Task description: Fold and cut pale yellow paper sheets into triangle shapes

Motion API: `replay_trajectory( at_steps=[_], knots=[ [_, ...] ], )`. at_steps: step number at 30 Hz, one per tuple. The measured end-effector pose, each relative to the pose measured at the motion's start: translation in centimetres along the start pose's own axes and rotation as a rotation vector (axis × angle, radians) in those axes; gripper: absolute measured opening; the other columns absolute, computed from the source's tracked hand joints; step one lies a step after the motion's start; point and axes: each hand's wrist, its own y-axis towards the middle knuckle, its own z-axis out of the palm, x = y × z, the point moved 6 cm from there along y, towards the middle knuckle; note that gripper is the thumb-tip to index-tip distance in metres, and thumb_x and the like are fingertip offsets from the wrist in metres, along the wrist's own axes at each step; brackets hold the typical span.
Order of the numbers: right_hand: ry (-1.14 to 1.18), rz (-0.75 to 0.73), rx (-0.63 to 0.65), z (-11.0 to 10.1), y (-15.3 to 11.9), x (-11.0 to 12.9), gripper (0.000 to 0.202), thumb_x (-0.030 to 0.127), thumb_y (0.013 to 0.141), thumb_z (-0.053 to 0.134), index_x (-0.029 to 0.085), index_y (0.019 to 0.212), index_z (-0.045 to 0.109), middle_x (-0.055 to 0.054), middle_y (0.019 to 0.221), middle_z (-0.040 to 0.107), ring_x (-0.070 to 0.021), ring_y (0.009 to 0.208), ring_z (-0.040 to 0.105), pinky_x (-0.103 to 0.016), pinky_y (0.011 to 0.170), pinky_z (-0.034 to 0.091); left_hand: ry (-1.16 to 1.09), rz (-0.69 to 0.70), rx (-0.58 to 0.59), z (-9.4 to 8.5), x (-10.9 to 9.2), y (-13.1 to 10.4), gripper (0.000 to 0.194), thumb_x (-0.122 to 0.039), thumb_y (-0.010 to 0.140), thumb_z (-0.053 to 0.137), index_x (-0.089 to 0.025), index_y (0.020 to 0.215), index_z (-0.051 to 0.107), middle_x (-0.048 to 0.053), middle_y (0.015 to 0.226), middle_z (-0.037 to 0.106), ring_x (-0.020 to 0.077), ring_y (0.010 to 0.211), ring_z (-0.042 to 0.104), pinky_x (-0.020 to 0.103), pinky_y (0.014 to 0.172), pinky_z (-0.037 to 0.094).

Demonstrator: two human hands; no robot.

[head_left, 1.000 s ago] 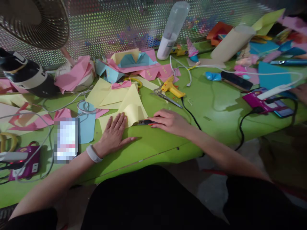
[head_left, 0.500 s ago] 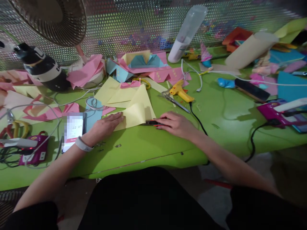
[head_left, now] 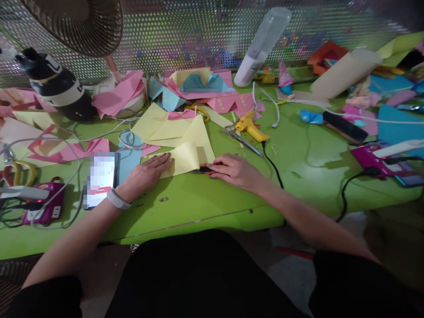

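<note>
Fingers stretched out, my left hand [head_left: 150, 172] presses flat on the left part of a yellow paper sheet [head_left: 182, 160]. The sheet is folded over, and its right part curls up off the table. At the lower right edge of this fold, my right hand [head_left: 233, 171] is closed on a slim black-and-red utility knife [head_left: 206, 169]. The knife points left along the paper's edge, its tip close to the fold. Part of the handle is hidden under my fingers. More yellow paper [head_left: 205, 139] lies just behind the fold.
A yellow glue gun [head_left: 251, 126] and scissors [head_left: 243, 141] lie beyond my right hand. A phone [head_left: 101, 181] lies by my left wrist. Pink and blue folded papers [head_left: 202, 84] line the back, near a black bottle [head_left: 62, 88] and a fan [head_left: 82, 22]. Cables cross the green table [head_left: 205, 198].
My right hand has slid slightly left with the utility knife, along the edge of the yellow paper. My left hand stays pressed on the sheet. The view has shifted a little.
</note>
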Motion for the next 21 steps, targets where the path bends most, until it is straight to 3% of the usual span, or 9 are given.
replay_trajectory(
  at_steps=[5, 12, 21],
  knots=[
    [-0.017, -0.002, -0.035, -0.5, -0.6, 0.5, 0.031, 0.033, 0.098, 0.057, 0.014, 0.116, 0.072, -0.01, 0.096, 0.07, -0.0195, 0.084, 0.063, -0.033, 0.072, 0.054, -0.004, 0.009, -0.006, 0.0, -0.1, 0.1, 0.049, -0.014, 0.101, 0.03, -0.013, 0.146, 0.048, 0.009, 0.156, 0.041, 0.0229, 0.144, 0.041, 0.04, 0.119, 0.037],
    [-0.033, -0.003, 0.0, 0.5, 1.1, 1.3, 0.032, 0.035, 0.098, 0.057, 0.014, 0.115, 0.073, -0.011, 0.098, 0.071, -0.0211, 0.086, 0.063, -0.035, 0.074, 0.055, -0.035, 0.057, -0.044, 0.4, 0.3, 0.0, 0.05, -0.012, 0.098, 0.035, -0.015, 0.147, 0.046, 0.01, 0.154, 0.045, 0.0218, 0.142, 0.044, 0.039, 0.118, 0.038],
    [0.009, -0.038, -0.031, 0.1, 0.9, 1.8, 0.031, 0.033, 0.099, 0.055, 0.013, 0.114, 0.073, -0.011, 0.094, 0.07, -0.0195, 0.082, 0.063, -0.033, 0.069, 0.056, -0.038, 0.001, -0.002, 0.7, 0.4, 0.0, 0.049, -0.016, 0.101, 0.034, -0.018, 0.148, 0.045, 0.007, 0.156, 0.042, 0.0202, 0.145, 0.04, 0.038, 0.12, 0.034]
  ],
)
